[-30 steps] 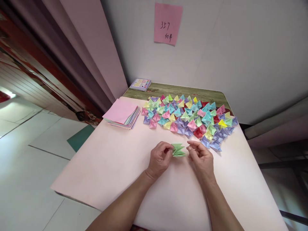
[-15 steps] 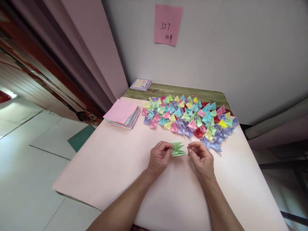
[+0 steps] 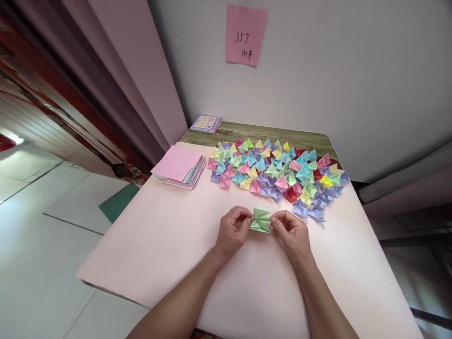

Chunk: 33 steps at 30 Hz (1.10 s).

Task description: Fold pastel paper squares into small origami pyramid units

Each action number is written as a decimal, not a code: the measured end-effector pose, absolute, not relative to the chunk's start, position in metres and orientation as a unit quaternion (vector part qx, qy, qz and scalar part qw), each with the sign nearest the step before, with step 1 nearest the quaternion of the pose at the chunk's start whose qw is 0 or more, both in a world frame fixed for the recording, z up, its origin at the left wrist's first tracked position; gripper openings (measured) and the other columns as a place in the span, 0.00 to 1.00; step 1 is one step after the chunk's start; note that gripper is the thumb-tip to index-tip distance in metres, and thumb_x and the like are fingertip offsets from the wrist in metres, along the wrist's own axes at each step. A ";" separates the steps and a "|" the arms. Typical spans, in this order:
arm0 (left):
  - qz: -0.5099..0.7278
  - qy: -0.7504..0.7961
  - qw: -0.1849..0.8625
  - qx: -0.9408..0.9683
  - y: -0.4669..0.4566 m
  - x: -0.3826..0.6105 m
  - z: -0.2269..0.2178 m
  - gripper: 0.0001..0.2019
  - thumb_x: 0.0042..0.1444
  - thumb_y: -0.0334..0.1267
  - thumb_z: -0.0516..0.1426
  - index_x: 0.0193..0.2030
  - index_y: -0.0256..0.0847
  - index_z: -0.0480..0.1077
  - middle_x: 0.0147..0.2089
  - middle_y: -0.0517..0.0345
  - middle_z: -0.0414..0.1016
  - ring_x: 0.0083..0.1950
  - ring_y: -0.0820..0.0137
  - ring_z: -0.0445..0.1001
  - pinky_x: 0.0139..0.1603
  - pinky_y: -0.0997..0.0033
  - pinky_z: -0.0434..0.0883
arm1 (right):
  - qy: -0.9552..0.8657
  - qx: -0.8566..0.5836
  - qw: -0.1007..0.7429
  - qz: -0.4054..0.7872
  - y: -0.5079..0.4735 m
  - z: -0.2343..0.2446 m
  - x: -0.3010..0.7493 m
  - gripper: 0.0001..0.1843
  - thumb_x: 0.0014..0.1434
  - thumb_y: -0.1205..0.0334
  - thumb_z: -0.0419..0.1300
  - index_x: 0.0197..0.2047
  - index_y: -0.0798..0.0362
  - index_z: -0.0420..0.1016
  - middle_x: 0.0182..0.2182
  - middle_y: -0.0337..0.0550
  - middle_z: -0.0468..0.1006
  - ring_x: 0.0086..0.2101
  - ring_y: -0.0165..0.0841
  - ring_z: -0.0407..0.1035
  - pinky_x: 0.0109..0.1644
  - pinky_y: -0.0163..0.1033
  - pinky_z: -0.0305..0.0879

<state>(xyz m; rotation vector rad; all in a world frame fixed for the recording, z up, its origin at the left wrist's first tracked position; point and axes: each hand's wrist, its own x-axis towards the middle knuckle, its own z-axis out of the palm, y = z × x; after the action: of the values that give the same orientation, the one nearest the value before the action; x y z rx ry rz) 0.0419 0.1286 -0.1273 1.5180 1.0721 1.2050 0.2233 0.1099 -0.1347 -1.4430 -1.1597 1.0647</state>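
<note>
A light green folded paper piece (image 3: pixel 260 220) is held just above the pale pink table cover (image 3: pixel 169 245). My left hand (image 3: pixel 233 233) pinches its left end with thumb and fingers closed. My right hand (image 3: pixel 291 233) pinches its right end the same way. Beyond the hands lies a wide spread of several finished folded paper shapes (image 3: pixel 275 172) in pink, green, blue, purple, yellow and red.
A stack of square coloured sheets (image 3: pixel 180 165), pink on top, lies at the back left. A paper pack (image 3: pixel 206 124) rests on the bare wooden tabletop near the wall. A pink note (image 3: pixel 246 35) hangs on the wall. The table's left edge drops to a tiled floor.
My right hand has moved left and closed on the right end of the green piece, which now looks pressed narrower between both hands. My left hand has kept its hold.
</note>
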 end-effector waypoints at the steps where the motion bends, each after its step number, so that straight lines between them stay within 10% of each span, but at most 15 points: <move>1: 0.486 0.435 0.463 0.601 0.129 0.042 -0.128 0.04 0.58 0.33 0.55 0.38 0.39 0.72 0.36 0.54 0.72 0.36 0.69 0.71 0.38 0.70 0.70 | -0.473 -0.599 0.480 0.433 0.110 -0.135 0.224 0.16 0.55 0.48 0.64 0.31 0.53 0.74 0.23 0.39 0.74 0.22 0.30 0.65 0.25 0.33 0.62; 15: 0.487 0.430 0.578 0.494 0.132 0.038 -0.119 0.13 0.58 0.47 0.58 0.37 0.38 0.69 0.34 0.57 0.71 0.35 0.69 0.72 0.39 0.69 0.71 | -0.488 -0.632 0.450 0.400 0.110 -0.135 0.228 0.13 0.56 0.52 0.62 0.30 0.53 0.74 0.24 0.39 0.75 0.23 0.29 0.64 0.26 0.33 0.59; 33: 0.463 0.446 0.569 0.512 0.133 0.034 -0.124 0.18 0.52 0.31 0.56 0.51 0.40 0.65 0.49 0.50 0.68 0.42 0.70 0.68 0.43 0.70 0.67 | -0.413 -0.631 0.518 0.404 0.111 -0.145 0.224 0.16 0.52 0.49 0.66 0.38 0.52 0.75 0.27 0.41 0.77 0.26 0.31 0.70 0.31 0.35 0.68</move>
<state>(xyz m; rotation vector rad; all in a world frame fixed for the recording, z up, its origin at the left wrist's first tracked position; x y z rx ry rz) 0.0338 0.1335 -0.1238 1.2025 1.0476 1.0881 0.2236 0.1114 -0.1447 -1.5147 -0.9909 0.9691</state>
